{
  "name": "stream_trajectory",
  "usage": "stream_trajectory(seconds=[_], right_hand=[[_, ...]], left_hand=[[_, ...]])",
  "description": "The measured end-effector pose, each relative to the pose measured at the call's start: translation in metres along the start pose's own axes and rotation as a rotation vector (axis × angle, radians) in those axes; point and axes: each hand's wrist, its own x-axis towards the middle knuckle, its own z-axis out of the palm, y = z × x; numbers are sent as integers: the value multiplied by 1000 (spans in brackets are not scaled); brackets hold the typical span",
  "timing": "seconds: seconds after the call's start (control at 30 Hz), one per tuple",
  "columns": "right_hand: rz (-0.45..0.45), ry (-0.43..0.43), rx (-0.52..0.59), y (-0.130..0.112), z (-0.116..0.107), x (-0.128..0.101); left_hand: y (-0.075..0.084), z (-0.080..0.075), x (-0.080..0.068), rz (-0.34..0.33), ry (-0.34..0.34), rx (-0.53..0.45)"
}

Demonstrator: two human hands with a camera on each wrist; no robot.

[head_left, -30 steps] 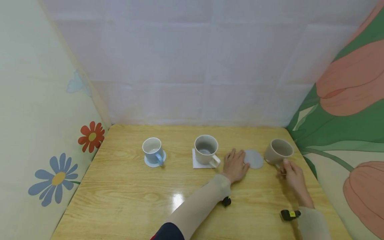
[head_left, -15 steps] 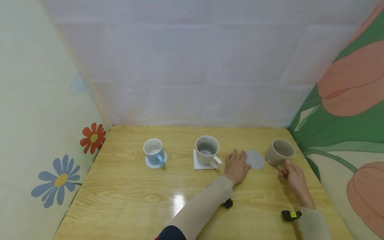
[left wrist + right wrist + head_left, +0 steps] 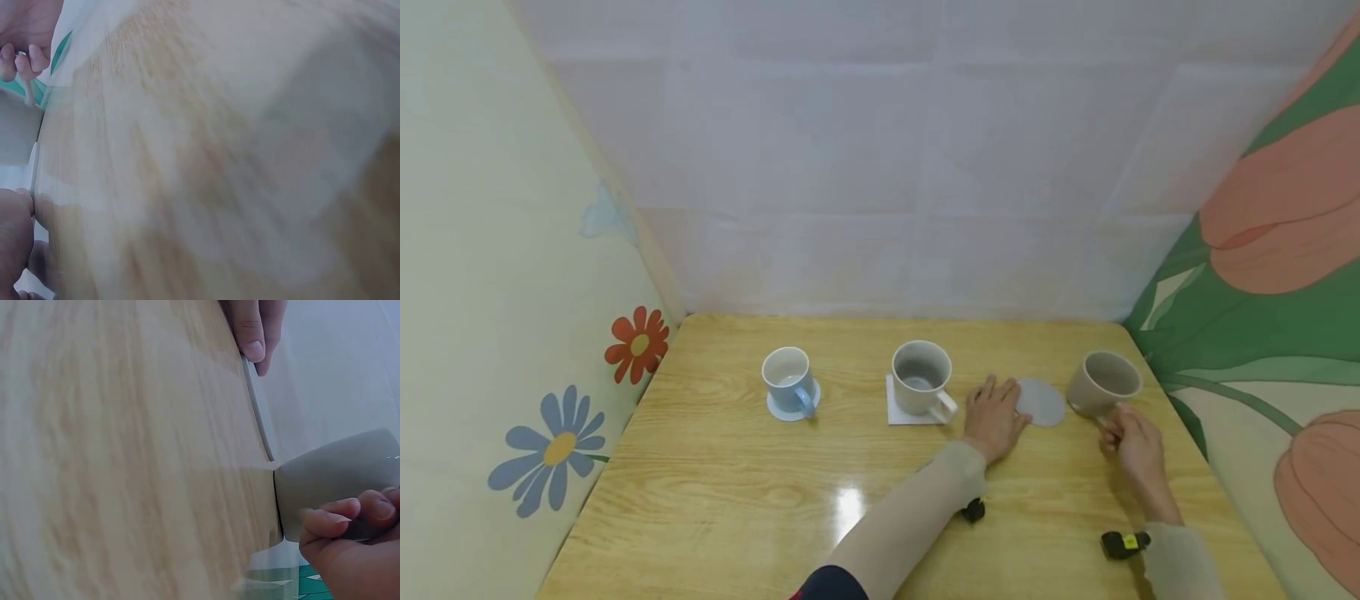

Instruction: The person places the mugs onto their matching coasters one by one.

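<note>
A beige mug [image 3: 1101, 383] [image 3: 340, 487] is tipped toward the left, off the table at the right; my right hand [image 3: 1131, 437] [image 3: 350, 534] pinches its handle. Just left of it a round grey coaster [image 3: 1041, 402] lies flat on the wooden table [image 3: 737, 492]. My left hand [image 3: 994, 417] rests flat on the table, its fingertips [image 3: 253, 337] pressing the coaster's left edge. The left wrist view is blurred and shows mostly table wood.
A grey mug [image 3: 920, 377] stands on a square white coaster [image 3: 897, 410] at the middle. A light blue mug [image 3: 787, 379] stands on a round pale coaster [image 3: 778, 408] further left. Fabric walls close the table on three sides.
Both hands, the coaster and the tipped beige mug keep their places; only the head camera has drifted slightly, shifting the scene a little to the right.
</note>
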Motion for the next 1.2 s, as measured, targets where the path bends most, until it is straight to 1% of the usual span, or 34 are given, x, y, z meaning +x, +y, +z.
stream_trajectory(seconds=[0.23, 0.5, 0.57, 0.7, 1.0, 1.2], right_hand=[[13, 19, -13, -4, 2, -2], [10, 29, -15, -11, 4, -6], [8, 33, -8, -13, 5, -8], [-4, 29, -30, -15, 8, -11], [-20, 26, -46, -18, 11, -13], [-23, 24, -63, -19, 14, -14]], left_hand=[[0, 2, 1, 2, -7, 43], [-1, 2, 2, 11, -1, 52], [-1, 3, 2, 11, 2, 44], [-2, 3, 1, 11, -6, 28], [-3, 3, 2, 9, -14, 7], [-3, 0, 2, 1, -37, -18]])
